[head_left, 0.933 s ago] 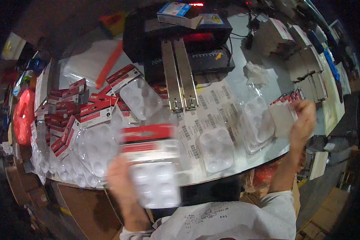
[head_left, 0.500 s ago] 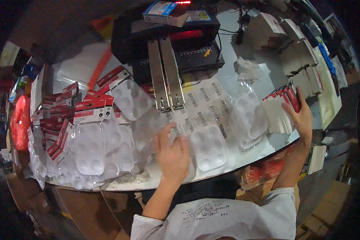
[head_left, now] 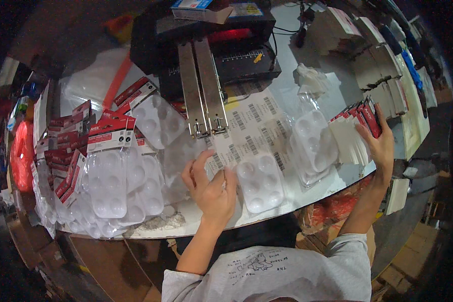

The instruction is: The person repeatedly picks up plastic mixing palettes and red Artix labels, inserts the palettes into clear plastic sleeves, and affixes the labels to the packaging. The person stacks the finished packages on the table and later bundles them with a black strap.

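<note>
My left hand (head_left: pixel 211 196) is over the near edge of the table, fingers bent and apart, with nothing visible held in them. Just right of it, a white plastic paint palette (head_left: pixel 260 183) with round wells lies partly over a sheet of barcode labels (head_left: pixel 249 121). At the right, my right hand (head_left: pixel 381 143) grips the end of a row of red-and-white header cards (head_left: pixel 355 126), its thumb on the near side and fingers behind. More bagged palettes (head_left: pixel 312 143) are stacked between the label sheet and those cards.
A black machine (head_left: pixel 221 55) with two metal rails (head_left: pixel 201 90) stands at the back. Packed palettes with red header cards (head_left: pixel 108 171) are heaped at the left, near clear bags (head_left: pixel 93 75). Card stacks (head_left: pixel 377 65) line the right, and crumpled plastic (head_left: pixel 312 79) lies behind the bagged palettes.
My left hand has drawn slightly left, its fingers bending more. The right hand stays at the header cards, which are fanned a little wider. The whole view has shifted slightly.
</note>
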`<state>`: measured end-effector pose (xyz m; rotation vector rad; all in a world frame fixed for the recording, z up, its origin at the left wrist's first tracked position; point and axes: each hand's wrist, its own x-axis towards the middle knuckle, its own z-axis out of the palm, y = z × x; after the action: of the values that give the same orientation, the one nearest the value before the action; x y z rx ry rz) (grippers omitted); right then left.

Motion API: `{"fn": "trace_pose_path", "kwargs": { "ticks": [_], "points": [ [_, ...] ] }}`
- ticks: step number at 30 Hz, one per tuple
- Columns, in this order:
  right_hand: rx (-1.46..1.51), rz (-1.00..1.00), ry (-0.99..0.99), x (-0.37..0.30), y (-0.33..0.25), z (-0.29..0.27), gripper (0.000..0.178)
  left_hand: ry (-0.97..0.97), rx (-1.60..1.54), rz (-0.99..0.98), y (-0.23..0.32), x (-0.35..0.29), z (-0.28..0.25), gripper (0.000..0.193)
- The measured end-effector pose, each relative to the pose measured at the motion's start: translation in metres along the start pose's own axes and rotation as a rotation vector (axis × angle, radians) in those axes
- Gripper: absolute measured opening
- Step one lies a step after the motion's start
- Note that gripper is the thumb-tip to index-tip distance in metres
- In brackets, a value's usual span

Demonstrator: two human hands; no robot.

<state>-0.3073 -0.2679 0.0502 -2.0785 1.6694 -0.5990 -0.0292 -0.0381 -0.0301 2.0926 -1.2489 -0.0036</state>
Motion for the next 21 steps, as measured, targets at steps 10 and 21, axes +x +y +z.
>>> {"fn": "trace_pose_path", "kwargs": {
  "ticks": [10,21],
  "points": [
    [-0.038,-0.004,0.11,-0.007,-0.006,0.005,0.067,-0.184,-0.005,-0.082,0.014,0.011,0.023,0.027],
    [0.426,-0.51,-0.533,-0.064,-0.147,0.055,0.044,-0.471,-1.206,-0.601,0.015,-0.002,-0.053,0.025]
  ]
}}
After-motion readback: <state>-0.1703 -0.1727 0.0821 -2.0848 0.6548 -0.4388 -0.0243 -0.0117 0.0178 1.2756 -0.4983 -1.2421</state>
